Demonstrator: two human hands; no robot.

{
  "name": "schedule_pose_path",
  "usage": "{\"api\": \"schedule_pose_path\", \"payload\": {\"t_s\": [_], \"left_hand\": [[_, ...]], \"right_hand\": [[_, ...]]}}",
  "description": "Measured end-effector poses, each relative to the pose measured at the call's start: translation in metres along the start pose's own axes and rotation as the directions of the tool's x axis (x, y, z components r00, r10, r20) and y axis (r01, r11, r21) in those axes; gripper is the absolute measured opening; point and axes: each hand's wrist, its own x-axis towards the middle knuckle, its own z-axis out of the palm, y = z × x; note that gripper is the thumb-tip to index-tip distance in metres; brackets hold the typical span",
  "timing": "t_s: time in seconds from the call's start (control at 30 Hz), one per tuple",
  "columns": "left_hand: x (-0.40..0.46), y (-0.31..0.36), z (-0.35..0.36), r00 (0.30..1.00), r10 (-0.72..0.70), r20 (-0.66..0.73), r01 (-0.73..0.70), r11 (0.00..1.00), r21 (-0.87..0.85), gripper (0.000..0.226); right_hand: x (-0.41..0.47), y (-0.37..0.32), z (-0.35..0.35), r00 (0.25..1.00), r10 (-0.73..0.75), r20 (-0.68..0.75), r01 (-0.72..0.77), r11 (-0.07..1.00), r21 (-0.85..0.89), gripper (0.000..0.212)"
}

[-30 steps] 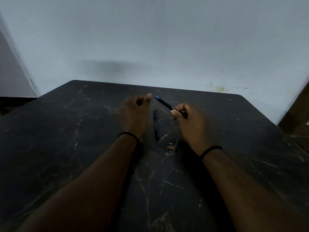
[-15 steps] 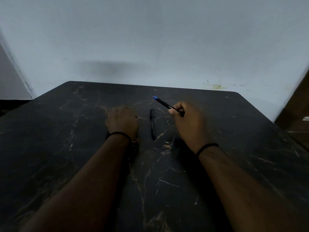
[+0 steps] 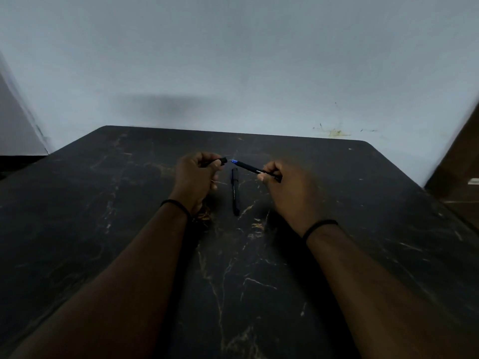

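Note:
My right hand (image 3: 287, 193) pinches a black pen (image 3: 252, 167) with its blue tip pointing left and away from me. My left hand (image 3: 195, 177) grips a small black pen cap (image 3: 223, 160), whose open end faces the blue tip a short gap away. Both are raised a little above the table. Between my hands a second black pen (image 3: 235, 191) lies capped on the dark marble table (image 3: 129, 229), pointing away from me.
The table's far edge meets a pale wall (image 3: 233, 60). A brown wooden piece of furniture (image 3: 458, 177) stands at the right. My two forearms, each with a black wristband, cross the near half of the table.
My left hand pressed down on the table half a second ago, then rose with the cap and moved it right toward the blue tip. My right hand has kept its hold on the pen.

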Motion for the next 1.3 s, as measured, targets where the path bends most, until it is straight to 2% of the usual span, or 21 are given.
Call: {"api": "schedule_pose_path", "payload": {"t_s": [0.2,0.43,0.5,0.63,0.77,0.87,1.3], "left_hand": [[0.000,-0.001,0.001,0.994,0.038,0.101,-0.040,0.999,0.018,0.012],[0.005,-0.008,0.000,0.933,0.081,0.350,-0.082,0.997,-0.012,0.017],[0.006,-0.009,0.003,0.947,0.076,0.312,-0.066,0.997,-0.042,0.030],[0.008,-0.010,0.004,0.995,0.029,0.094,-0.020,0.995,-0.097,0.049],[0.009,-0.011,0.010,0.995,0.101,0.011,-0.101,0.991,0.088,0.060],[0.009,-0.012,0.011,0.990,0.138,0.034,-0.141,0.979,0.144,0.056],[0.003,-0.009,0.013,0.976,0.165,0.141,-0.181,0.977,0.112,0.046]], "right_hand": [[0.000,-0.003,-0.004,0.998,-0.054,0.018,0.054,0.998,-0.029,0.014],[0.001,-0.004,-0.004,0.992,-0.102,0.069,0.102,0.995,0.015,0.028],[0.000,-0.006,-0.003,0.990,-0.122,0.068,0.119,0.992,0.049,0.024],[-0.003,-0.009,-0.002,0.981,-0.189,0.037,0.185,0.977,0.104,0.008],[-0.005,-0.012,-0.002,0.981,-0.190,0.031,0.186,0.977,0.102,0.006],[-0.005,-0.015,-0.003,0.987,-0.160,0.029,0.156,0.980,0.121,0.007],[-0.008,-0.022,-0.004,0.998,-0.048,0.028,0.043,0.985,0.170,0.022]]}}
